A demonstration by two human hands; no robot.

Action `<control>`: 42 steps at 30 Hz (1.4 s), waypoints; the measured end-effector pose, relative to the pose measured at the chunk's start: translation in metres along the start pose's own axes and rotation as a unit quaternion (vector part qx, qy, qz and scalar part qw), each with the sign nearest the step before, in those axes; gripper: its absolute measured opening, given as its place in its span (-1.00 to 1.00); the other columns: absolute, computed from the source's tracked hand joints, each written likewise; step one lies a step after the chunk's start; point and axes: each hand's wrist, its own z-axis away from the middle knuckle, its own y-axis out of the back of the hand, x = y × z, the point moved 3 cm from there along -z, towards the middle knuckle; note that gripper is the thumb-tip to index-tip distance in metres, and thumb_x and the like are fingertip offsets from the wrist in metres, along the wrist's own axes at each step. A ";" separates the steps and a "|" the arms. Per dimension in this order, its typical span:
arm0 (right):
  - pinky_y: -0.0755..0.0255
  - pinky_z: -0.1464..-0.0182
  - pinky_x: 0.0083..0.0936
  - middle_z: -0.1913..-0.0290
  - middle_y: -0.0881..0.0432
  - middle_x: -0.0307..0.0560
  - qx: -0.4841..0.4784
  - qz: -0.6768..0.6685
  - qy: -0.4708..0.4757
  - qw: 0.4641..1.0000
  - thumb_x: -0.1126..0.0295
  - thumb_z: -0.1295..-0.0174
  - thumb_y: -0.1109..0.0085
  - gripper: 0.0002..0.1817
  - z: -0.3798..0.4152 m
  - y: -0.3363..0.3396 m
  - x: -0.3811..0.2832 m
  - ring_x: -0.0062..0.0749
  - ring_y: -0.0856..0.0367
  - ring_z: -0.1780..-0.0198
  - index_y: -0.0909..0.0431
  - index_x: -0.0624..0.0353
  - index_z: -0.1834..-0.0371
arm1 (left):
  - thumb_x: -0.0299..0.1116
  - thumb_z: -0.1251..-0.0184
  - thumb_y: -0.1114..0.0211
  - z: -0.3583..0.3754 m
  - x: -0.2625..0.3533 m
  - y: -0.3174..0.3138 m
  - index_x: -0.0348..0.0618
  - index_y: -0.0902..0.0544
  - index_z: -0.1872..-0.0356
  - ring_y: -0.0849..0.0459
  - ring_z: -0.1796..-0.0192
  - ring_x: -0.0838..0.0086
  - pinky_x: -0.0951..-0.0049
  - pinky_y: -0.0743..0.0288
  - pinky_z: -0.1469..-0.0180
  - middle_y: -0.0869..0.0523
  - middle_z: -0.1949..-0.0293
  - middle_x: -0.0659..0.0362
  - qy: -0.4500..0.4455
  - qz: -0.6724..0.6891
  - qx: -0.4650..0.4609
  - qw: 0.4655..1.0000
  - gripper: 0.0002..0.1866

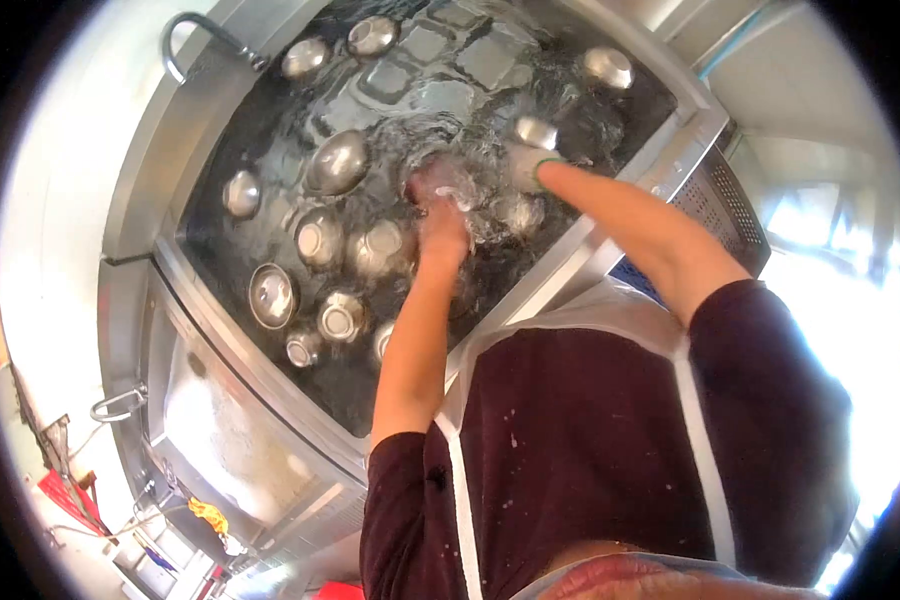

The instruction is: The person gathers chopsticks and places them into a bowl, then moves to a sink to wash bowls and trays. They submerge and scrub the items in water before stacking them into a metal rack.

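Observation:
My left hand (442,225) reaches into churning water in a metal sink (315,395). Splashes and motion blur hide its fingers, and a reddish patch shows under the surface just past it. My right hand (526,168), in a pale glove with a green cuff, is also partly in the water. Right beyond its fingers floats a small metal bowl (537,132), and another bowl (519,213) lies just below the hand. I cannot tell what either hand holds. To the left of my left hand are a larger bowl (339,163) and a pale metal bowl (380,248).
More metal bowls (342,316) float about the sink, several upside down, with one (608,67) at the far right. Curved faucets (210,35) stand along the left rim. A perforated basket (722,205) sits beyond the right edge. A second basin (235,430) adjoins at lower left.

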 end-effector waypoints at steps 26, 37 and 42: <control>-0.43 0.28 -0.22 0.34 -0.66 0.02 -0.051 -0.326 0.264 0.906 -0.12 -0.05 -0.14 -0.56 0.116 0.043 -0.151 -0.12 -0.59 0.33 -0.66 0.02 0.33 | 0.04 -0.38 -0.07 0.156 -0.118 -0.041 -0.23 -0.50 0.06 -0.55 0.24 0.31 0.21 -0.50 0.15 -0.58 0.23 0.06 0.270 0.758 0.077 0.589 -0.53; -0.48 0.32 -0.12 0.29 -0.70 -0.10 0.091 0.104 0.181 0.974 0.21 -0.10 -0.09 -0.75 0.070 -0.020 -0.115 -0.16 -0.67 0.23 -0.72 0.06 0.33 | -0.18 -0.20 -0.18 0.207 -0.154 -0.146 -0.15 -0.61 0.06 -0.58 -0.09 0.10 0.16 -0.41 -0.13 -0.64 0.01 0.03 0.229 -0.108 -0.057 0.966 -0.65; -0.56 0.35 -0.29 0.24 -0.69 -0.04 0.040 -0.258 0.084 0.962 0.23 -0.16 -0.13 -0.75 0.066 -0.004 -0.107 -0.17 -0.66 0.20 -0.69 0.11 0.25 | -0.22 -0.15 -0.19 0.143 -0.105 -0.102 -0.16 -0.68 0.19 -0.61 -0.02 0.05 0.16 -0.44 -0.10 -0.67 0.08 0.01 0.246 0.001 -0.189 0.951 -0.71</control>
